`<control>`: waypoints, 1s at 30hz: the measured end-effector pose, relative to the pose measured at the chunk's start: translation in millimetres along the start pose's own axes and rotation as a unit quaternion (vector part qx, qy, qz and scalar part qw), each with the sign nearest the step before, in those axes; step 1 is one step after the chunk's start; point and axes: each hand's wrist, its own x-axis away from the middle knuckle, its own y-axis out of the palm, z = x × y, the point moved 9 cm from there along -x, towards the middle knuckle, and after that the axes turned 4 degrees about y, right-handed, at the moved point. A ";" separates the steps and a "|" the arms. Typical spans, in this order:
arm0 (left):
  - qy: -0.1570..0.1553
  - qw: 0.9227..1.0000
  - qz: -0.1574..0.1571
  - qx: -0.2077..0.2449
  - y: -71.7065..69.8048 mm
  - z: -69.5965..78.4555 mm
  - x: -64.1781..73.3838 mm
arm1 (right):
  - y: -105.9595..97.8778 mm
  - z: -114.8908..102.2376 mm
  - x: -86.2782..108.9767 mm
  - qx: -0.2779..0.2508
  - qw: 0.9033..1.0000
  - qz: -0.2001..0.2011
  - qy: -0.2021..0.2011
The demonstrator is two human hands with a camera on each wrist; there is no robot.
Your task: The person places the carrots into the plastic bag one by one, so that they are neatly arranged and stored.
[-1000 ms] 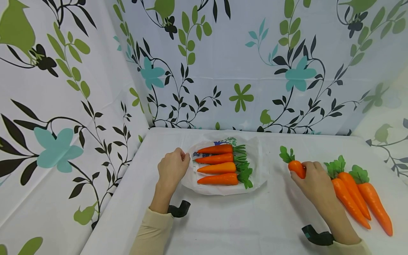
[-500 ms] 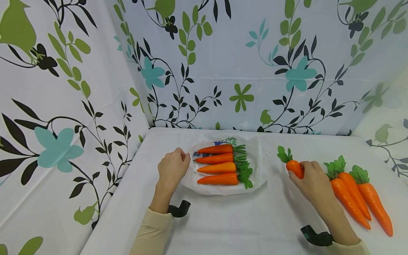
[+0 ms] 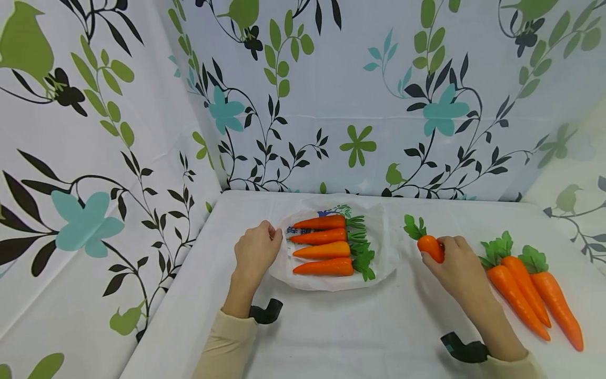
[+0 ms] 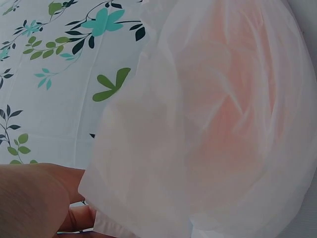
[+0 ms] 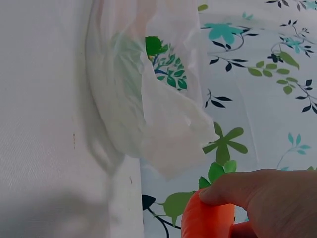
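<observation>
A thin white plastic bag lies spread on the table, with several orange carrots side by side on it, green tops to the right. My left hand pinches the bag's left edge between thumb and fingers; in the left wrist view the raised film hides most of the carrots. My right hand grips another carrot near its leafy top, right of the bag and apart from it. In the right wrist view the thumb presses on this carrot. The palm hides its lower part.
Three more carrots with leafy tops lie together on the table at the right, beside my right forearm. The white table ends at a patterned curtain behind and on the left.
My right hand has moved a little to the left with its carrot, nearer to the bag. The left hand and the bag have stayed in place.
</observation>
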 end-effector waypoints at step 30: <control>0.003 1.000 0.008 0.001 -3.7 0.6 0.6 | -6.0 -85.2 -2.2 -0.032 0.989 0.062 -0.132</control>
